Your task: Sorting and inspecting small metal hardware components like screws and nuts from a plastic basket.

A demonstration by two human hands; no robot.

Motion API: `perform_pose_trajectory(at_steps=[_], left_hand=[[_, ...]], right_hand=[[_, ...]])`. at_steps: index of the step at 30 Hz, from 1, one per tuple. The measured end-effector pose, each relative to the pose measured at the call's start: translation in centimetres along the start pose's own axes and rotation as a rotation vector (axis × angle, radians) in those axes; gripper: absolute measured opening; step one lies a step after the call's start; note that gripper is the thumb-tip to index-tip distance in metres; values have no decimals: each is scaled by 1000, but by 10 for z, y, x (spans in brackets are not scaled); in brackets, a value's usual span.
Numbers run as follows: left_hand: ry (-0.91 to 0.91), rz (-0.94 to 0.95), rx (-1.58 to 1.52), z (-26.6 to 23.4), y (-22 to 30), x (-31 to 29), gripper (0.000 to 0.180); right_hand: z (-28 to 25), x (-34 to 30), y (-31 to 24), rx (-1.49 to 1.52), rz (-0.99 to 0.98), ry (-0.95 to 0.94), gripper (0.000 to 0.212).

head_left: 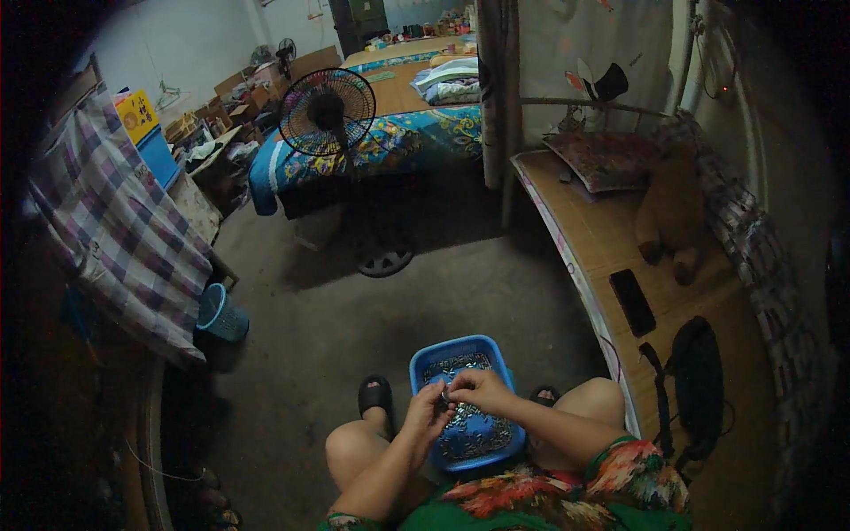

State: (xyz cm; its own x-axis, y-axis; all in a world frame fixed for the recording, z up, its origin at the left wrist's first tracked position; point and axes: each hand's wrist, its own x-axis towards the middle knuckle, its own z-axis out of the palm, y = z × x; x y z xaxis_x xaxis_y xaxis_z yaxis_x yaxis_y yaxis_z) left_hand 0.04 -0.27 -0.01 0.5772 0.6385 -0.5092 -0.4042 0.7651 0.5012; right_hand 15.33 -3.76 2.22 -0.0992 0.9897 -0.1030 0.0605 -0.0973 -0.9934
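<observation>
A blue plastic basket [423, 356] sits low between my knees, with many small shiny metal pieces [474, 428] spread over its bottom. Above it my two hands meet. My left hand [428, 412] is curled, palm turned up, around a small dark metallic piece [444, 397]. From the right, the fingertips of my right hand [479, 389] pinch at that same piece. It is too small for me to tell its kind, and the fingers partly cover it.
A standing fan [328, 111] is ahead on the concrete floor, before a bed with a blue patterned cover [398, 140]. At right, a mat-topped bench holds a phone [631, 303], a black bag [695, 385] and a teddy bear [673, 208]. A blue wastebasket [221, 314] stands left.
</observation>
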Motion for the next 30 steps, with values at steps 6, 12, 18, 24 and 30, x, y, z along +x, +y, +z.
perform_pose_trajectory(at_steps=[6, 12, 18, 24, 30], left_hand=[[5, -11, 22, 4, -3, -11, 20], [-117, 115, 144, 7, 8, -4, 21], [-30, -11, 22, 11, 7, -1, 17], [-71, -5, -60, 6, 2, 0, 16], [-16, -4, -49, 19, 9, -10, 18]], right_hand=[[5, -6, -1, -376, -237, 91, 12], [-4, 1, -11, -42, 9, 9, 12], [-3, 6, -5, 39, 4, 11, 10], [-2, 4, -1, 327, 93, -43, 11], [-6, 3, -19, 268, 236, 50, 11]])
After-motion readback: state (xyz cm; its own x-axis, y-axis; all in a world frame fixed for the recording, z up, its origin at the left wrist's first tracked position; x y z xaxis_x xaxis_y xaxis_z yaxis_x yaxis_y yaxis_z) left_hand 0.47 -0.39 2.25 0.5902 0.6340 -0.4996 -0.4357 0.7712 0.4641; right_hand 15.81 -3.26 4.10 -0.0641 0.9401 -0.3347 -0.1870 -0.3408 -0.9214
